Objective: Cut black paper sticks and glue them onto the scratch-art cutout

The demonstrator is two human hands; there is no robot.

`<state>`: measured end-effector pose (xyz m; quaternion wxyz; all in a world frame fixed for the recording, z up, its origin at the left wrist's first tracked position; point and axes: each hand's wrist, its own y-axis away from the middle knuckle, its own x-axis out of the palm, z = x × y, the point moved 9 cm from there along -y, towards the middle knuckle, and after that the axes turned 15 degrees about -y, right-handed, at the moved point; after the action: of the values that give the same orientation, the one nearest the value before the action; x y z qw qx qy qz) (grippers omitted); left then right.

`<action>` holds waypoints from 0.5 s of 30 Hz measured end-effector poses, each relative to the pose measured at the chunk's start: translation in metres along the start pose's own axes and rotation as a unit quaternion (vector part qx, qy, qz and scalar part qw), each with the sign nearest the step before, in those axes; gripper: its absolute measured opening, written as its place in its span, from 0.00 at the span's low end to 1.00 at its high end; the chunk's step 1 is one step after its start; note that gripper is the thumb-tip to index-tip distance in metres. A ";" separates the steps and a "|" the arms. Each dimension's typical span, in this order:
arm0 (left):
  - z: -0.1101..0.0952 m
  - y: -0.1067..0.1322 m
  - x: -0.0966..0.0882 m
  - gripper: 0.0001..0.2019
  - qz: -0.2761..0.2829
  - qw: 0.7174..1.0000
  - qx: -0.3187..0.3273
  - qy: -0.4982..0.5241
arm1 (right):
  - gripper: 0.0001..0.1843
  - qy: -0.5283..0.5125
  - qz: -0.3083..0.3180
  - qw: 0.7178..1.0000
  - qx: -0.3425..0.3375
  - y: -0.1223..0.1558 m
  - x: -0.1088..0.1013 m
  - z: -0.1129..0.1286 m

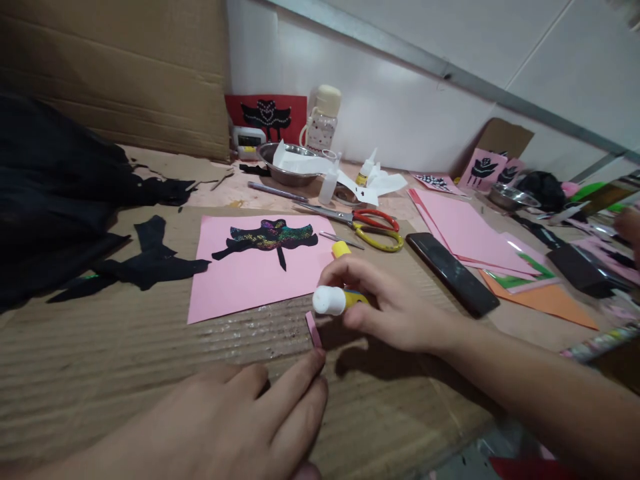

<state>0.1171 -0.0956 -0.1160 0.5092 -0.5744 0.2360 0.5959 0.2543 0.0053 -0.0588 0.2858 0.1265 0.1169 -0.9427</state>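
Head view: the right hand (pixel 385 307) grips a yellow tube with a white top (pixel 331 301). At its seven o'clock, the left hand (pixel 240 413), fingers extended, touches a small pink paper strip (pixel 313 329) on brown cardboard (pixel 125 353). At ten o'clock, rectangular pink paper (pixel 220 293) carries a glittery black cutout (pixel 273 237).

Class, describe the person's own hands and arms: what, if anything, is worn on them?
The left hand wears no glove and shows no ring. The right hand is likewise ungloved and without a visible ring. The right forearm shows no sleeve, watch or bracelet.
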 end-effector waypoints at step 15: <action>-0.002 0.000 0.004 0.25 -0.020 0.999 0.001 -0.036 | 0.14 0.073 0.047 0.996 -0.008 0.001 -0.001 0.002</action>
<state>0.1185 -0.0955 -0.1204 0.5297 -0.5569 0.2069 0.6054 0.2556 0.0044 -0.0569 0.3214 0.1979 0.1389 -0.9156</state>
